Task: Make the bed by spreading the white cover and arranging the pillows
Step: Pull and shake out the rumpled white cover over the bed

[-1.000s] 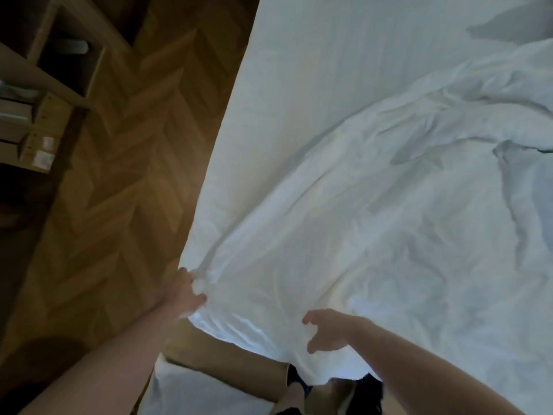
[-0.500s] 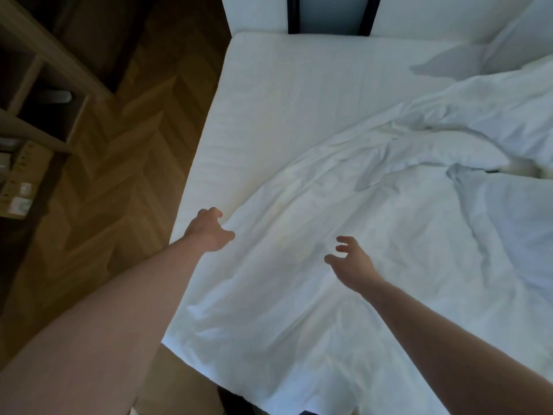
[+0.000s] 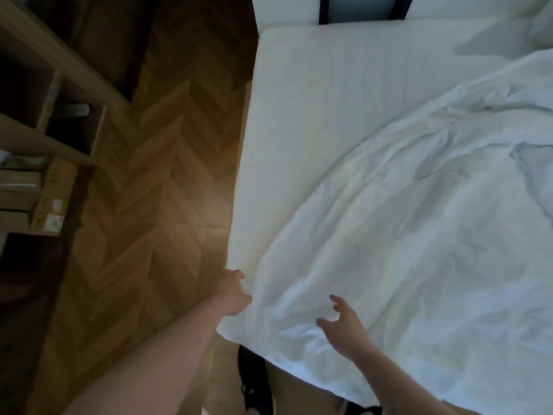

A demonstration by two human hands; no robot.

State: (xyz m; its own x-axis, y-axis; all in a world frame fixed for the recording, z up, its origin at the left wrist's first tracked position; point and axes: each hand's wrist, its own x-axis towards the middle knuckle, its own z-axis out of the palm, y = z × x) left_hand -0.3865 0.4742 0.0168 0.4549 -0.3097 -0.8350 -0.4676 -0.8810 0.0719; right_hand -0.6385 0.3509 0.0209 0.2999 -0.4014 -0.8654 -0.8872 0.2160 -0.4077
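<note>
White cover (image 3: 419,250): bunched, mattress (image 3: 314,100) left side bare. Your left hand (image 3: 232,295) curls at the near-left corner; right hand (image 3: 344,324) fingers spread. Pillows unarranged.

Floor (image 3: 167,181) — wooden parquet, herringbone pattern. Open wooden shelf unit (image 3: 45,127) stands at left — boxes (image 3: 18,190) stacked in a lower compartment. Dark shoe (image 3: 254,381) on floor.

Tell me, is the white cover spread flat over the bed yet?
No. The white cover lies rumpled and slanted, leaving the mattress bare along the left side and head end.
</note>
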